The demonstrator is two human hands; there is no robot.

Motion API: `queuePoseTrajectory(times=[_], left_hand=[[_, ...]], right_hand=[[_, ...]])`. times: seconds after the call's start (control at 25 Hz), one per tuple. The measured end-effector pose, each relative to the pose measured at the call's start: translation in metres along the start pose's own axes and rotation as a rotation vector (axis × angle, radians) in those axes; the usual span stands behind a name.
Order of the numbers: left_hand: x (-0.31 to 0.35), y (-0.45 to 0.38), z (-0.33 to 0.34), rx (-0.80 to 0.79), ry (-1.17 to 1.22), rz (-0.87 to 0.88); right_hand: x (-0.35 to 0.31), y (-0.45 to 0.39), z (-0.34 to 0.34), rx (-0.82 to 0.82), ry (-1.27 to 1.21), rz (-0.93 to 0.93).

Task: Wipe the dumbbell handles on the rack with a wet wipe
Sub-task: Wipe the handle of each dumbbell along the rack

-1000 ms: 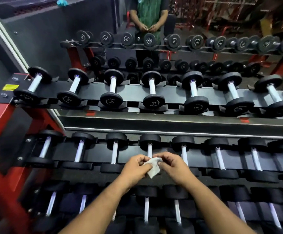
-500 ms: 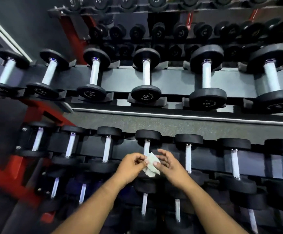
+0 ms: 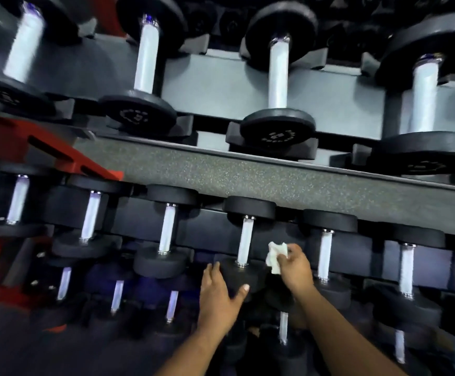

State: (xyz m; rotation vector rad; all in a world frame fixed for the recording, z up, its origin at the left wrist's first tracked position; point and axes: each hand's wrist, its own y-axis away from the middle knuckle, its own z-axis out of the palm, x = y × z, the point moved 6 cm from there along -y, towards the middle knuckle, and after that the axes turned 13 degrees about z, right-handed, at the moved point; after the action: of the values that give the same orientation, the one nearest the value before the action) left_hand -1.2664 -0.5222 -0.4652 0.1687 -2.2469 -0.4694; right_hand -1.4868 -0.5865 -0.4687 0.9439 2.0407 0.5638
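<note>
Left hand: the left hand [image 3: 220, 294] cups the near black head [image 3: 241, 272] of a dumbbell on the middle shelf of the rack; its fingers [image 3: 212, 270] reach up the head's left side, fairly straight, and the thumb lies along the head's lower right edge.
Right hand: the right hand [image 3: 295, 267] holds a crumpled white wet wipe [image 3: 275, 256], its fingers curled round it and pinching it, just right of that same dumbbell.
Wet wipe: bunched up, sticking out above and to the left of the right hand; close beside the dumbbell handle [image 3: 245, 240], but whether it touches the handle cannot be told.
Dumbbell handle: pale metal, running from the near head up to the far head [image 3: 250, 210] at the back edge of the middle shelf; bare along the whole visible length.
Middle shelf: a row of small black dumbbells with pale handles, one just to the right [image 3: 324, 256] of the right hand and one to the left [image 3: 166, 230] of the left hand.
Top shelf: bigger dumbbells [image 3: 278, 77] in black cradles on a grey tray.
Rack frame: a red upright [image 3: 58, 153] at the left end.
Bottom shelf: more dumbbells, dark and partly hidden behind both forearms.
Sharpness: the left edge of the view is blurred.
</note>
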Motion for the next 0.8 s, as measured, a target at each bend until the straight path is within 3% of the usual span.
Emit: queuePoseTrajectory(times=[0.16,0.32,0.48,0.64,0.8], left_hand=[[-0.014,-0.018,0.031,-0.024,0.061,-0.093],[-0.014,-0.034,0.046,-0.058,0.15,-0.176],[-0.013,-0.037,0.049,-0.117,0.062,-0.226],[-0.013,-0.039,0.049,-0.135,0.055,-0.232],[-0.013,-0.038,0.046,-0.139,0.031,-0.227]], right_hand=[[-0.022,-0.031,0.045,0.042,-0.016,-0.013],[-0.043,-0.039,0.092,-0.233,-0.45,0.196],[-0.046,-0.033,0.094,-0.32,-0.695,0.22],[-0.064,-0.054,0.104,-0.349,-0.597,0.286],[-0.061,-0.05,0.1,-0.434,-0.657,0.291]])
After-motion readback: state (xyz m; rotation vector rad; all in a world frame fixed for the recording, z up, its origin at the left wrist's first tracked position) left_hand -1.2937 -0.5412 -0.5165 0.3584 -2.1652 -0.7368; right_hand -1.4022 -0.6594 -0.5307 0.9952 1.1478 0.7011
